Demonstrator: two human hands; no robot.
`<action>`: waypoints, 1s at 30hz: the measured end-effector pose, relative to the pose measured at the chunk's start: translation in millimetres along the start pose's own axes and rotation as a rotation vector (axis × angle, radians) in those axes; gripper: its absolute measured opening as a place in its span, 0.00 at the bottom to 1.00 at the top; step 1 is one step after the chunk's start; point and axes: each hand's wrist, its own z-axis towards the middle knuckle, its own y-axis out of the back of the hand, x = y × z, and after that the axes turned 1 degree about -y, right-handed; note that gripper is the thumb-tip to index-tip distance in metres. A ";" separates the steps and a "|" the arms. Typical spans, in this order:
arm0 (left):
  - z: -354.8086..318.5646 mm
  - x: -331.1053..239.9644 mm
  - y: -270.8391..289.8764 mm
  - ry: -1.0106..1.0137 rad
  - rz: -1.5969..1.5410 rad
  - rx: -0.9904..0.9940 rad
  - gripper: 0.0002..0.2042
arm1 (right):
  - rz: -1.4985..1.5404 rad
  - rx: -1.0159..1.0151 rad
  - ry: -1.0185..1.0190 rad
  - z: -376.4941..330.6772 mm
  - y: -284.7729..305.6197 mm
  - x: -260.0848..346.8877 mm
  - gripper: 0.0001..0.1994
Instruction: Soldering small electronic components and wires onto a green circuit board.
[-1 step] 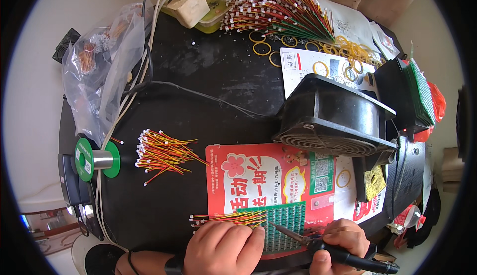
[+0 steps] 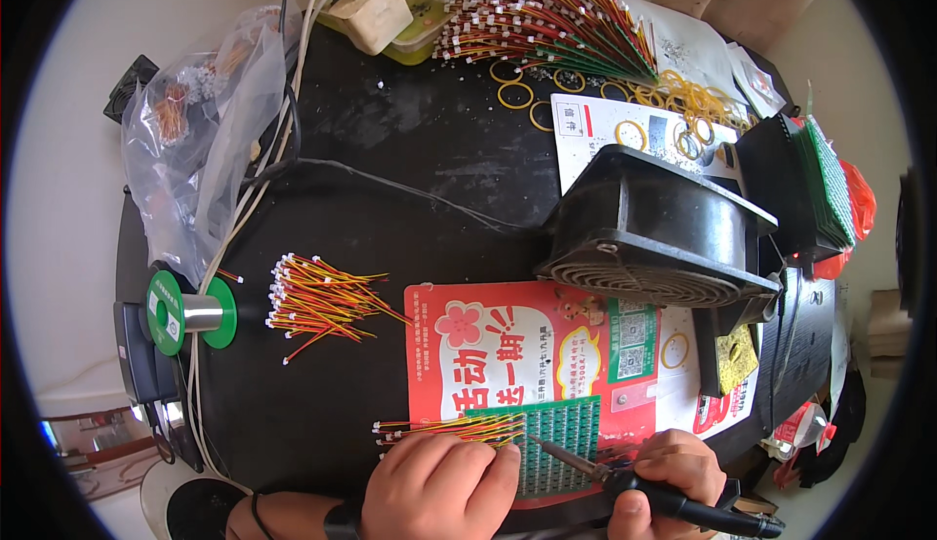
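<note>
My right hand grips a soldering iron with a black handle. Its metal tip points left, onto or just above a green circuit board panel with rows of small pads. Closed fingers of my left hand lie over the panel's left part, at a row of red and yellow connector wires. These wires run left from the panel and end in white plugs. The fingertips seem to pinch a wire close to the iron's tip, though the grip is partly hidden. Beneath the panel lies a red printed sheet.
Loose connector wires lie left of the sheet, beside a solder spool. A black fan stands at the right. Behind are rubber bands, a big wire bundle and a power adapter. A clear bag sits far left.
</note>
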 end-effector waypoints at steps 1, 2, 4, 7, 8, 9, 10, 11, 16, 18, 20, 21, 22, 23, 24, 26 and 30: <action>-0.5 0.5 -0.4 0.003 -0.015 0.025 0.06 | -0.015 0.009 0.001 0.4 0.5 0.6 0.13; -0.6 0.9 -2.1 0.003 -0.015 0.025 0.06 | -0.030 0.019 0.002 0.5 0.8 0.9 0.13; -0.9 2.0 -5.8 0.018 0.032 0.047 0.08 | -0.030 0.021 0.005 0.1 0.4 0.5 0.13; -1.3 3.6 -7.7 0.002 0.036 0.035 0.07 | -0.036 0.029 0.005 0.3 0.3 0.7 0.13; -1.3 3.7 -8.1 0.002 0.036 0.035 0.07 | -0.040 0.035 0.000 0.5 0.5 0.9 0.13; -1.2 3.5 -8.0 0.004 0.034 0.035 0.07 | -0.040 0.035 0.001 0.9 0.8 1.4 0.13; -1.2 3.3 -8.0 0.006 0.032 0.036 0.07 | -0.043 0.040 0.000 1.4 1.1 1.7 0.13; -1.1 2.6 -6.7 0.005 0.032 0.036 0.07 | -0.046 0.045 -0.002 1.5 1.3 2.0 0.13; -0.9 2.1 -2.5 -0.001 -0.019 0.030 0.05 | -0.043 0.053 0.002 2.5 0.5 1.0 0.13; -1.0 1.9 -2.2 -0.002 -0.015 0.029 0.05 | -0.047 0.058 0.007 2.6 0.8 1.1 0.13; -1.0 2.3 -3.4 -0.003 -0.012 0.029 0.05 | -0.058 0.056 0.010 2.0 0.7 0.9 0.13; -1.2 2.9 -5.2 0.010 0.004 0.048 0.06 | -0.058 0.056 0.009 2.5 0.3 0.7 0.13; -1.3 3.4 -6.3 0.023 0.021 0.068 0.07 | -0.058 0.044 0.024 3.4 -0.2 0.7 0.13; -1.4 3.1 -5.9 0.024 0.020 0.069 0.07 | -0.058 0.032 0.039 4.0 -0.6 0.6 0.13; -1.6 2.3 -4.5 0.024 0.005 0.054 0.06 | -0.057 0.032 0.039 3.3 -1.1 0.6 0.13; -1.8 2.0 -3.0 0.024 -0.009 0.040 0.05 | 0.003 -0.050 0.019 0.8 -2.4 0.7 0.12; -1.5 0.8 -3.9 0.025 -0.011 0.042 0.06 | -0.026 -0.056 0.019 -0.3 -0.8 0.7 0.12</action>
